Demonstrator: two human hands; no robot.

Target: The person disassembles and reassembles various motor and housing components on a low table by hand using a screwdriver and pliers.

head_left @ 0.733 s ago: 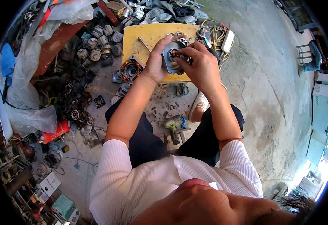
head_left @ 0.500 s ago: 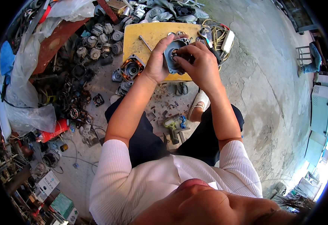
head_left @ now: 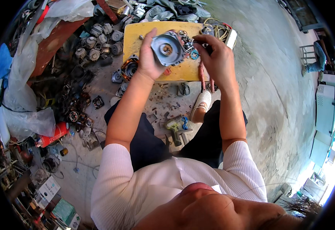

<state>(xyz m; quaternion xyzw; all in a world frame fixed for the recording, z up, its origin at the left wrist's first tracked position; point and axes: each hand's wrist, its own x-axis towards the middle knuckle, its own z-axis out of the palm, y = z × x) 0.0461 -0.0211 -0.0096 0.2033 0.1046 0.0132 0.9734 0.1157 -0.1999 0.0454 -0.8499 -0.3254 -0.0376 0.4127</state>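
My left hand (head_left: 150, 61) grips a round grey metal motor end cover (head_left: 160, 43) by its left side, above the yellow table (head_left: 182, 73). The cover's hollow face is turned up, with a brownish hub in its centre. To the right of it is my right hand (head_left: 219, 61), thumb and forefinger pinched together near a pile of small metal parts (head_left: 188, 43). Whatever the pinch holds is too small and hidden to name. Beside my left wrist, at the table's edge, is an open motor body (head_left: 130, 69) with copper-coloured windings.
Red-handled pliers (head_left: 202, 73) lie on the table's right side, near a coiled cable (head_left: 220, 32) and white power strip (head_left: 231, 39). Old motors (head_left: 95, 42) heap on the floor at left. A green drill (head_left: 174, 132) lies between my legs.
My right hand has left the cover's hub and moved right, over the small parts. My left hand has shifted left and tilted the cover so its hollow face shows.
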